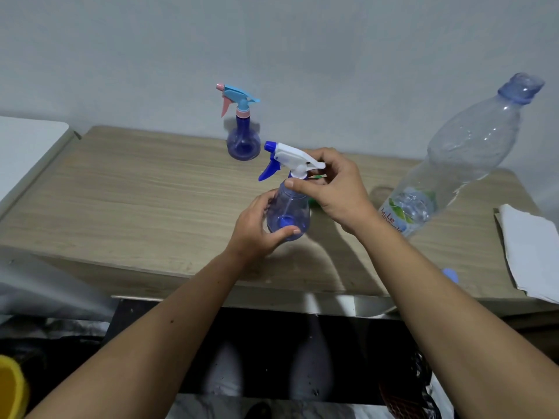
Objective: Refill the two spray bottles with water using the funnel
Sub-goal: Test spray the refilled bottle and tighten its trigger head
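The wood-grain table runs along the pale wall, and everything else sits in relation to it. Tallest on it is the clear plastic water bottle, standing toward the table's right end, capped in blue, with a green-and-white label low on its body. At the table's far right edge lies a stack of white paper. Over the middle of the table is the near spray bottle, translucent blue with a white head and blue trigger; the left hand is wrapped around its rounded body, fingers and thumb closed on it, while the right hand is pinched around its neck just under the white head. I cannot tell whether its base touches the table. The second spray bottle, blue with a light-blue head and pink trigger, stands upright at the back of the table, near the wall, untouched. A sliver of something green peeks out behind the right hand.
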The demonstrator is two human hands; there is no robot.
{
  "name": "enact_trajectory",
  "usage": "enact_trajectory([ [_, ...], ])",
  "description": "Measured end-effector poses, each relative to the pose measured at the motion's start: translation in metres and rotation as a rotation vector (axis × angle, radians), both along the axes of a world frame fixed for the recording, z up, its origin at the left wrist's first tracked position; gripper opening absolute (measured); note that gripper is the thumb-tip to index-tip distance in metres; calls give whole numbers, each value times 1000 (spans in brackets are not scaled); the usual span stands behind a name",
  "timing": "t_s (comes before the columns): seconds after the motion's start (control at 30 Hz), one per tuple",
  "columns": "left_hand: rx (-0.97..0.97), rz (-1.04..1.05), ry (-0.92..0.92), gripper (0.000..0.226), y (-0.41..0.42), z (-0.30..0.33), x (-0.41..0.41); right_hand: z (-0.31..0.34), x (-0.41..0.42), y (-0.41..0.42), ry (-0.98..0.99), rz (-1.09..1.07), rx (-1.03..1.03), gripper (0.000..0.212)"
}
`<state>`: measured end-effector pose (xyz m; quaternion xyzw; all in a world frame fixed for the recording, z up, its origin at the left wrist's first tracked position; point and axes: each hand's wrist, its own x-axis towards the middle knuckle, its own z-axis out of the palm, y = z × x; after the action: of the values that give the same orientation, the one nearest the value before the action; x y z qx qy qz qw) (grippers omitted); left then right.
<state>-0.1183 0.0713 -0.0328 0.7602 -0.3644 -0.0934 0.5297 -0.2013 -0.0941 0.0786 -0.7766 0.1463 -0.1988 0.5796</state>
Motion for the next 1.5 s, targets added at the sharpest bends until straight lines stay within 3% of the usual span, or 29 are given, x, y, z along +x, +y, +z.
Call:
enact_trajectory([
  [0.23,15,-10,-25,78,0,1,2,5,0,1,73,-61,-137,33],
  [0.63,53,-4,20,82,-1,9,0,9,-7,11,38,-60,-93,35],
  [0.83,20,2,42,80,-2,15,2,11,-3,6,50,-50,-173,37],
  [1.17,22,57,37,82,-41,44,73,35,73,-31,-11,-81,-174,36],
  [1.5,72,46,108,87,-98,22,137,13,141,-80,38,-123,-195,38],
])
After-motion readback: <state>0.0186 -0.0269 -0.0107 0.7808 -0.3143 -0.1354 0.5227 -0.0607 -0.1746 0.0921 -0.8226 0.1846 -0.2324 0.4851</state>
